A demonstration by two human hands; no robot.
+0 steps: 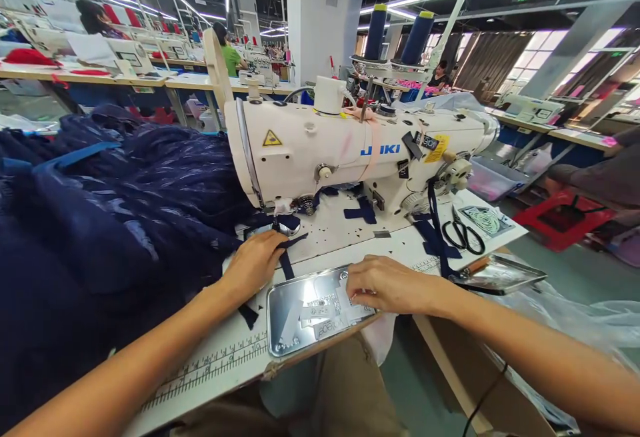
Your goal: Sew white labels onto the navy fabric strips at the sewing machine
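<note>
My left hand (255, 262) lies flat, fingers together, on dark navy fabric (115, 224) just in front of the needle of a white sewing machine (350, 150). A narrow navy strip (286, 260) runs from under the presser foot past its fingertips. My right hand (387, 284) reaches into a shiny metal tray (287, 320) at the table's front edge, its fingers curled down onto small white labels (323, 314). Whether it has one pinched is hidden.
Black scissors (463, 232) and a second metal tray (500, 272) sit at the right of the table (225, 357). Navy scraps (361, 210) lie under the machine arm. Two blue thread cones (395, 34) stand behind. Other workers sit at distant tables.
</note>
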